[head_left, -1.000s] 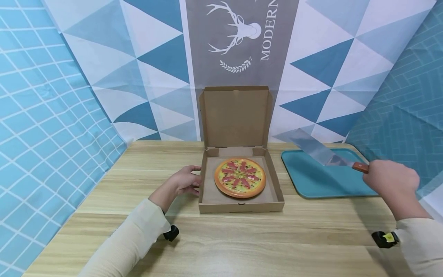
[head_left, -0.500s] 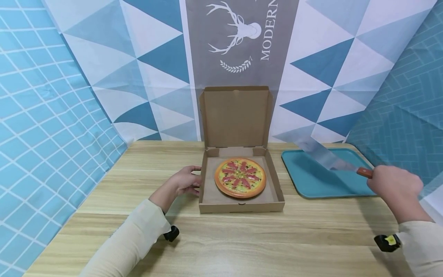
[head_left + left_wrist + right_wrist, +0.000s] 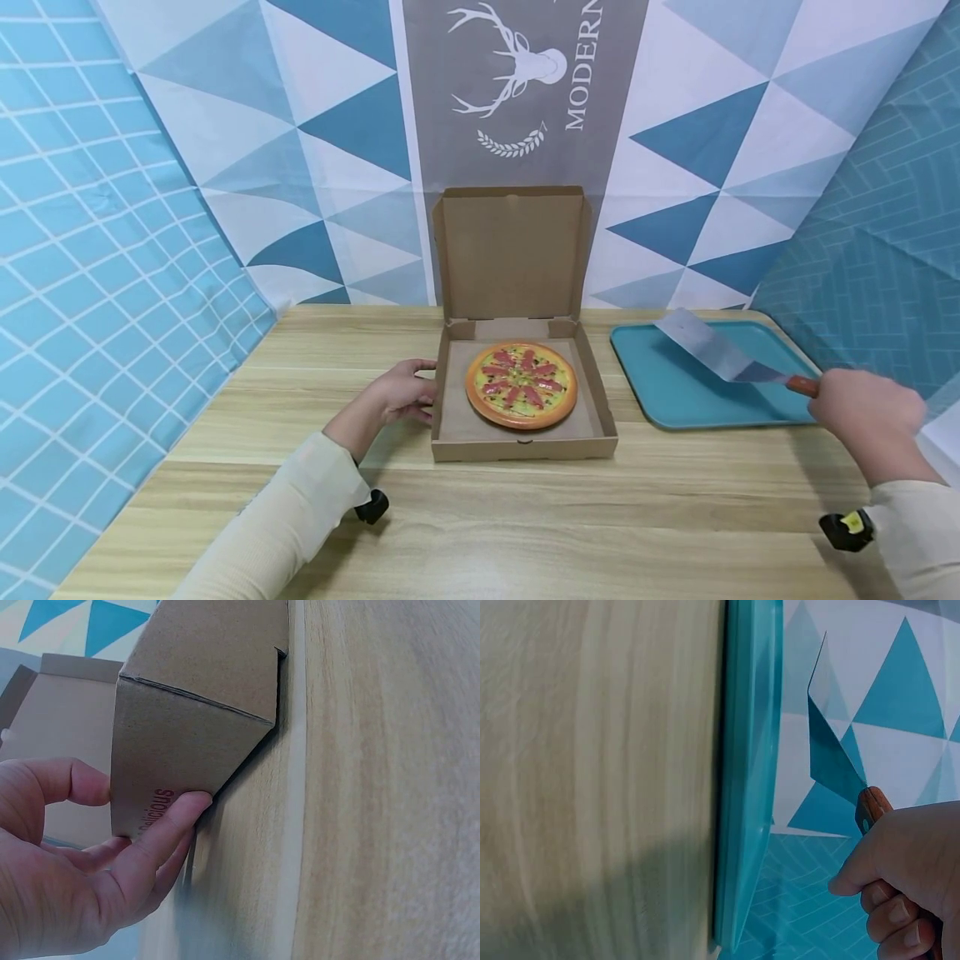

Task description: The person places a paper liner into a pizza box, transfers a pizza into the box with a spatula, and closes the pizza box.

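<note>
Gray backdrop panel (image 3: 487, 100) lettered "MODERN" sideways, open cardboard box (image 3: 480, 452) standing on the table (image 3: 600, 533), its side printed "Delicious" (image 3: 156, 814) in red, teal tray (image 3: 660, 408) at right, wooden-handled spatula (image 3: 712, 348) clamped in right hand (image 3: 866, 404), pizza (image 3: 521, 385) inside box, left hand (image 3: 405, 392), fingers apart against box wall.

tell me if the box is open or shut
Open: its lid stands up at the back of the box, and the pizza shows inside.
</note>
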### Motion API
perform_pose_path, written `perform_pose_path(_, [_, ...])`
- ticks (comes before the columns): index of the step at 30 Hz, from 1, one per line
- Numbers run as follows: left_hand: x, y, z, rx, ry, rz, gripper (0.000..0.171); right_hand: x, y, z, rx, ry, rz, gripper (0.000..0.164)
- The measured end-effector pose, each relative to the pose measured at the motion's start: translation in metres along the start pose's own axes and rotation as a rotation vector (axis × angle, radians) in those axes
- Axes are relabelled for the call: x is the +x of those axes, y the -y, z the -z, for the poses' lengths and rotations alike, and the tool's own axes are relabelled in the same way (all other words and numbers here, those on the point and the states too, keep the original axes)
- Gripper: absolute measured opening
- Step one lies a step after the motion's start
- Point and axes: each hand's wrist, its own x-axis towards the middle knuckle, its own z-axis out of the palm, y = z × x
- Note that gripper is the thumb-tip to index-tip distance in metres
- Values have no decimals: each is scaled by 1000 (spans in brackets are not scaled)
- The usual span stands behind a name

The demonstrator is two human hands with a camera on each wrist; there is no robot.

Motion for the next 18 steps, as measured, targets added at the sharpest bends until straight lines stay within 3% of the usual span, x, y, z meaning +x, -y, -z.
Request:
perform_pose_path(7, [-11, -8, -4, -4, 15, 5, 67, 2, -5, -8, -11, -5, 16, 34])
perform_pose_path(18, [-11, -8, -5, -2, 15, 0, 67, 9, -14, -13, -33, 11, 8, 32])
